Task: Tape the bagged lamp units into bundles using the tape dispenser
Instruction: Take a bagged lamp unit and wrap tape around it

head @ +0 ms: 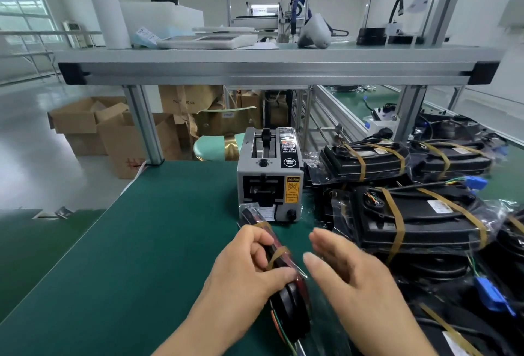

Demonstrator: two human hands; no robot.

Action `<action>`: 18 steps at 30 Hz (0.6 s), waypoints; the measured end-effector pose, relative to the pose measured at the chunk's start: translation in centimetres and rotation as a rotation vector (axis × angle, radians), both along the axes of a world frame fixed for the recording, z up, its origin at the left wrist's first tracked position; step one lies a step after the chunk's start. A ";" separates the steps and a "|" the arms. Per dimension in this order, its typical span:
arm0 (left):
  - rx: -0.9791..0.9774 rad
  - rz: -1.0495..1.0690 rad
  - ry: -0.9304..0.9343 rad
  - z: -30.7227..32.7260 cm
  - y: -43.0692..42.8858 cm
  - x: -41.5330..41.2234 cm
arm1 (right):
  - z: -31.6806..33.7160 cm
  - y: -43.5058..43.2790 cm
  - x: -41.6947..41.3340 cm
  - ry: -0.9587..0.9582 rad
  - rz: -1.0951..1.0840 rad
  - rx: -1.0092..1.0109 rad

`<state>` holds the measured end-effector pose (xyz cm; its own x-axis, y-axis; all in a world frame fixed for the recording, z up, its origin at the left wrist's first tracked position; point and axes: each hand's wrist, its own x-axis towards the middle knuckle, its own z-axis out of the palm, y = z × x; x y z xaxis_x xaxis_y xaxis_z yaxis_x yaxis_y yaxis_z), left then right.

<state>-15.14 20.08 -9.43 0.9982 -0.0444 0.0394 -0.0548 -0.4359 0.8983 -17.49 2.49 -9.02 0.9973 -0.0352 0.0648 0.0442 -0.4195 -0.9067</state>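
A bagged lamp unit (286,301), black with a red edge, stands on its side on the green mat. Two brown tape bands cross its upper part. My left hand (249,259) grips it from the left, fingers curled over its top edge. My right hand (348,267) hovers just to its right, fingers straight and apart, holding nothing. The grey tape dispenser (269,177) stands right behind the unit, its outlet facing me.
Taped bundles of bagged black lamp units (408,222) are stacked along the right side, with blue connectors (492,293) and loose wires sticking out. An aluminium shelf (272,69) spans overhead. Cardboard boxes (113,128) sit on the floor beyond the mat's far edge.
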 end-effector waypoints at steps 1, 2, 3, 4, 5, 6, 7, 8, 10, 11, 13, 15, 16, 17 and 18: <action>-0.014 -0.006 0.006 0.0 0.1 0.1 | 0.6 0.3 0.8 0.016 0.037 -0.048; -0.029 -0.007 0.012 0.1 0.1 0.2 | 1.2 0.6 1.7 0.032 0.073 -0.100; -0.045 -0.005 0.017 0.1 0.1 0.2 | 1.6 1.0 2.5 0.043 0.102 -0.148; -0.065 -0.003 0.023 0.0 0.1 0.2 | 1.9 1.4 3.4 0.048 0.130 -0.178; -0.089 -0.006 0.032 -0.1 0.1 0.2 | 2.1 1.8 4.2 0.048 0.154 -0.199; -0.109 -0.018 0.041 -0.3 0.1 0.2 | 2.1 2.3 4.8 0.043 0.162 -0.211; -0.126 -0.041 0.050 -0.4 0.1 0.2 | 2.0 2.6 5.3 0.042 0.155 -0.226; -0.144 -0.074 0.056 -0.4 0.2 0.3 | 1.8 2.9 5.6 0.054 0.140 -0.238; -0.207 -0.130 0.075 -0.4 0.9 1.0 | 1.2 3.0 5.9 0.091 0.123 -0.257; -0.254 -0.105 0.082 -0.4 1.2 1.7 | 0.9 3.0 5.9 0.102 0.134 -0.255; -0.365 0.074 0.093 -0.2 1.8 4.1 | 0.3 2.7 6.0 0.105 0.164 -0.225; -0.431 0.235 0.129 -0.1 1.9 7.2 | 0.4 2.1 5.8 0.106 0.164 -0.209; -0.460 0.266 0.169 -0.1 1.6 8.7 | 0.4 1.7 5.7 0.104 0.157 -0.207; -0.499 0.283 0.219 0.0 1.2 10.1 | 0.5 1.3 5.6 0.104 0.151 -0.211; -0.543 0.299 0.275 -0.1 0.7 11.3 | 0.5 0.9 5.6 0.108 0.137 -0.219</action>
